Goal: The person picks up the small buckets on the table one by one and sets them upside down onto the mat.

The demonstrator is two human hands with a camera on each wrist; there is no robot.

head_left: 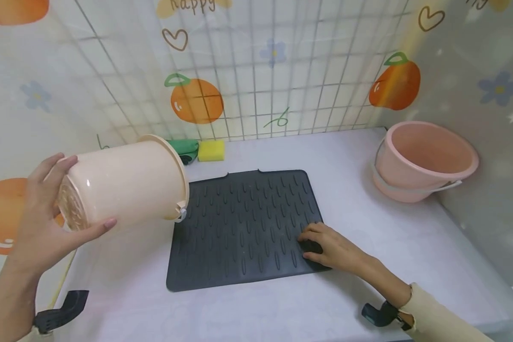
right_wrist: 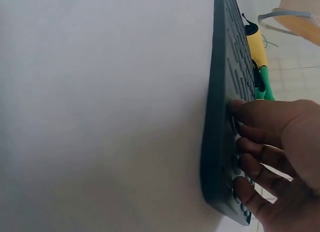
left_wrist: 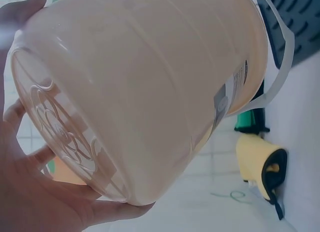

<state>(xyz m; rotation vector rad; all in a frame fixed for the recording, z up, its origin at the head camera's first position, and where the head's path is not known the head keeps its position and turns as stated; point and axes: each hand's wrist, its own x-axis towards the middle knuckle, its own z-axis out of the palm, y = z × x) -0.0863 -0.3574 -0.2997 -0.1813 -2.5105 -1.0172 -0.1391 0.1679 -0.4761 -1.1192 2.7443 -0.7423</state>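
My left hand (head_left: 47,209) grips a cream bucket (head_left: 126,180) round its base, fingers on one side and thumb on the other. The bucket lies tipped on its side in the air, its mouth facing right near the left edge of a dark grey ridged mat (head_left: 243,228). In the left wrist view the bucket (left_wrist: 135,91) shows its patterned base towards my left hand (left_wrist: 45,192). My right hand (head_left: 335,247) rests its bent fingertips on the mat near its right edge; in the right wrist view these fingers (right_wrist: 257,147) touch the ridged surface of the mat (right_wrist: 215,117).
A pink bucket (head_left: 423,161) with a grey handle stands at the back right of the white-covered table (head_left: 239,313). Behind the mat lie a yellow item (head_left: 211,151) and a green item (head_left: 184,147). A patterned curtain over a wire grid (head_left: 290,95) closes the back.
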